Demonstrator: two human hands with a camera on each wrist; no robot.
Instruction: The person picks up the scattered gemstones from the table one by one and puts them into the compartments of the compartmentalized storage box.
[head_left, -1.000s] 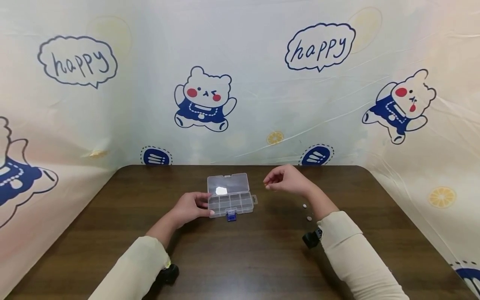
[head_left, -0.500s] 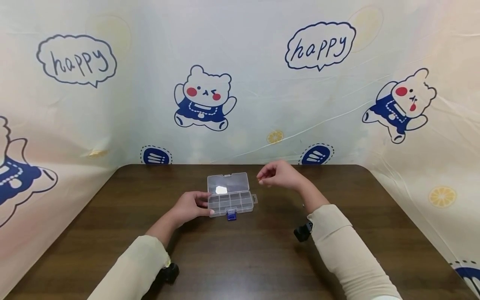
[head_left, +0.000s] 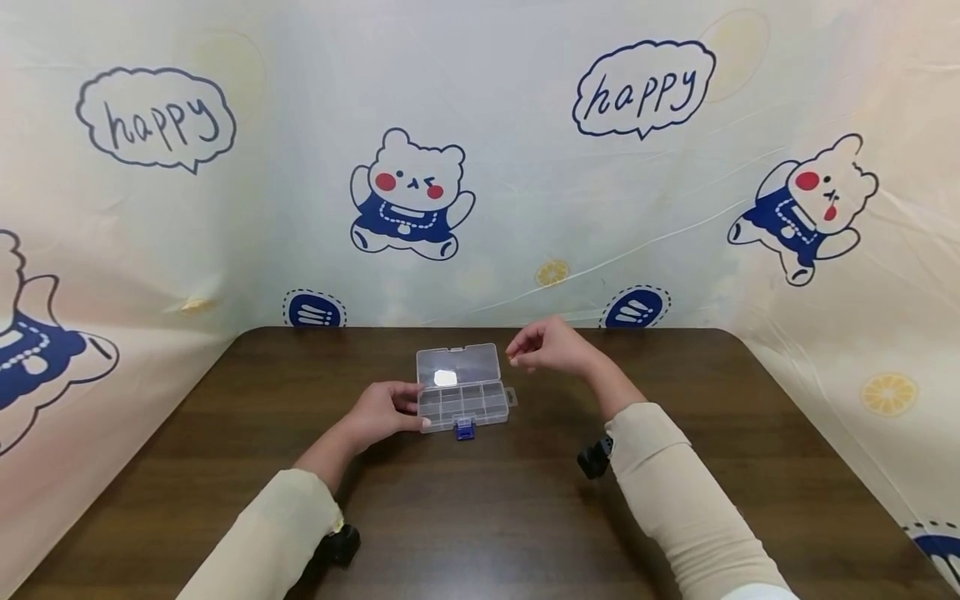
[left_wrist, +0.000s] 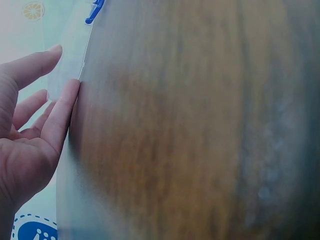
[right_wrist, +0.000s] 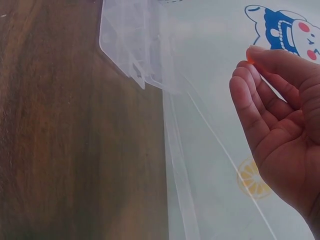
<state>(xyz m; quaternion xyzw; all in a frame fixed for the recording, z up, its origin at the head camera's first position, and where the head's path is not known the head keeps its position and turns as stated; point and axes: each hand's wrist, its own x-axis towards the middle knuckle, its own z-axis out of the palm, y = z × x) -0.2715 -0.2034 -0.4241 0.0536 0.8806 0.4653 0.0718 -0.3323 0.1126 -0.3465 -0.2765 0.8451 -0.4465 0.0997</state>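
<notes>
A clear plastic compartment box point(head_left: 463, 405) lies on the table with its lid point(head_left: 472, 365) folded back and a blue latch point(head_left: 465, 430) at the front. My left hand point(head_left: 381, 408) grips the box's left end between thumb and fingers, as the left wrist view also shows. Its compartments look bare. My right hand point(head_left: 553, 346) is raised just right of the lid, thumb and fingertips pinching a tiny orange-red thing point(right_wrist: 250, 58). Mostly covered by the fingertips, that thing's kind cannot be told. In the right wrist view the other fingers curve loosely.
The dark wooden table point(head_left: 480, 508) has its far edge close behind the lid. A hang tab point(head_left: 512, 397) sticks out from the box's right end. Beyond the table a printed cloth point(head_left: 517, 167) hangs on the back and both sides.
My right hand has moved left toward the box, still pinching the tiny thing. Two small whitish pieces on the table are now hidden behind the right arm. The left hand has stayed put.
</notes>
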